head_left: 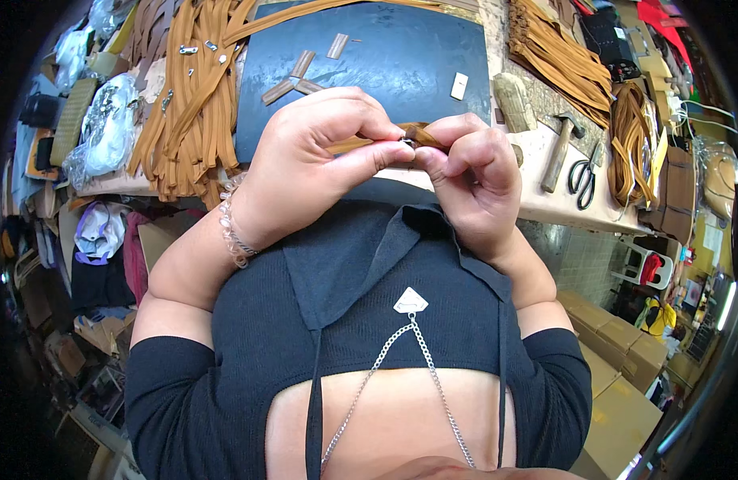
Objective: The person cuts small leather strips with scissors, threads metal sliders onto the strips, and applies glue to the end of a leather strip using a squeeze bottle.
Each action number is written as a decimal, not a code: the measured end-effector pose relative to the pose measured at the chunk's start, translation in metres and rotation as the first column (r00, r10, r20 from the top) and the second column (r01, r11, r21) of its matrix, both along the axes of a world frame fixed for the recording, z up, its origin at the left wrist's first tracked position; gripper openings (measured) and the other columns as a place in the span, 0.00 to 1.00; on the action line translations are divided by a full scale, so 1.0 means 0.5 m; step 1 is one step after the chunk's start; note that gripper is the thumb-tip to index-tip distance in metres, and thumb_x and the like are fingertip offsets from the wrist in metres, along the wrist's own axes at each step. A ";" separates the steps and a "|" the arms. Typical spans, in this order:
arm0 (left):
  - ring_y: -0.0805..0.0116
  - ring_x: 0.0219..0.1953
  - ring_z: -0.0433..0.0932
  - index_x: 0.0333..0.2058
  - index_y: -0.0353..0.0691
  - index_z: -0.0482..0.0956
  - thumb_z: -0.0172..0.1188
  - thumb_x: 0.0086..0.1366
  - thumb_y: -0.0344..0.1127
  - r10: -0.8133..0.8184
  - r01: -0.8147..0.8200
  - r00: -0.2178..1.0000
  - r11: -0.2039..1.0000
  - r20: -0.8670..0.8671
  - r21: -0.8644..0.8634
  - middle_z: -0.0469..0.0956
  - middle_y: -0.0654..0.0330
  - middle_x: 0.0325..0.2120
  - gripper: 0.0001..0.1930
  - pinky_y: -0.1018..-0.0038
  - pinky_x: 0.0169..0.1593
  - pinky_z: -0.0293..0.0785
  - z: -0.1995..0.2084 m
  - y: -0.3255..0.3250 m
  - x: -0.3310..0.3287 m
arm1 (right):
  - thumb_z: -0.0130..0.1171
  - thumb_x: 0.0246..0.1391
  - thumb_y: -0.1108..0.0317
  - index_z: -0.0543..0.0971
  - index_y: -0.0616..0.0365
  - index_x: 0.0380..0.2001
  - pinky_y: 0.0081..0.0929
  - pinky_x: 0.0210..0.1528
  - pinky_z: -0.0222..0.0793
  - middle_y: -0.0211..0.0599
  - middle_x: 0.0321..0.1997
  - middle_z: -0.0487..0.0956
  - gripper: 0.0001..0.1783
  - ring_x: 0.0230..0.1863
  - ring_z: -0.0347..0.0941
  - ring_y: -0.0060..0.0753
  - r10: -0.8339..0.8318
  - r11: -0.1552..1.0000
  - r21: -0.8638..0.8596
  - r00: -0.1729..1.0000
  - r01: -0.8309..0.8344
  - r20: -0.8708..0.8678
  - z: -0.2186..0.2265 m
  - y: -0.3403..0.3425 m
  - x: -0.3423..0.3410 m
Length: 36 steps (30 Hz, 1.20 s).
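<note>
Above the near edge of the dark mat (369, 68), my two hands meet fingertip to fingertip. My left hand (325, 148) pinches a golden-brown zipper tape (349, 146) between thumb and forefinger. From the other side, my right hand (479, 164) grips the same tape with its fingers curled in. A small shiny metal piece (407, 142), perhaps a zipper slider, shows between the fingertips; the fingers hide most of it. Beyond my left hand, several short brown strips (300, 64) lie on the mat. A small white rectangular piece (459, 86) rests toward its right side.
Long golden-brown zipper tapes (189, 112) with metal pulls hang over the table's left edge. Another tape bundle (561, 68) lies at the far right. Nearer on the right are a worn block (515, 104), a hammer (558, 156) and black-handled scissors (582, 180). Cardboard boxes (617, 344) stand below right.
</note>
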<state>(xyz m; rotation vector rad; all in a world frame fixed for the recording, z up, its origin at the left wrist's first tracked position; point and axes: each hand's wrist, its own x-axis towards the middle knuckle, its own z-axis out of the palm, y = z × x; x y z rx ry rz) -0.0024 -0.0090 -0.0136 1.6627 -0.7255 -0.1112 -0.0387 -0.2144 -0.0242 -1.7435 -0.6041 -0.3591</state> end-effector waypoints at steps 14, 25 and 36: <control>0.67 0.35 0.79 0.31 0.33 0.81 0.69 0.56 0.24 0.065 -0.072 0.993 0.994 0.095 0.079 0.80 0.57 0.31 0.06 0.73 0.41 0.74 0.025 0.013 0.003 | 0.63 0.55 0.82 0.69 0.58 0.41 0.20 0.41 0.72 0.37 0.39 0.75 0.15 0.39 0.74 0.23 0.031 0.999 0.038 0.991 -0.026 -0.133 0.000 -0.005 -0.003; 0.68 0.39 0.76 0.33 0.33 0.78 0.68 0.57 0.26 -0.061 0.072 0.989 0.995 -0.134 0.074 0.78 0.59 0.33 0.08 0.73 0.46 0.72 0.027 0.020 0.001 | 0.60 0.52 0.86 0.71 0.59 0.36 0.23 0.37 0.73 0.38 0.35 0.75 0.13 0.36 0.75 0.28 0.101 0.995 0.039 0.981 -0.096 -0.164 0.014 -0.002 -0.002; 0.65 0.36 0.77 0.30 0.33 0.78 0.69 0.55 0.25 -0.010 0.008 1.000 0.992 0.015 0.124 0.78 0.58 0.30 0.07 0.72 0.43 0.72 0.025 0.014 0.001 | 0.55 0.42 0.91 0.71 0.61 0.31 0.30 0.37 0.71 0.40 0.30 0.74 0.15 0.33 0.74 0.40 0.146 0.988 -0.036 0.986 -0.150 -0.086 0.022 0.001 0.007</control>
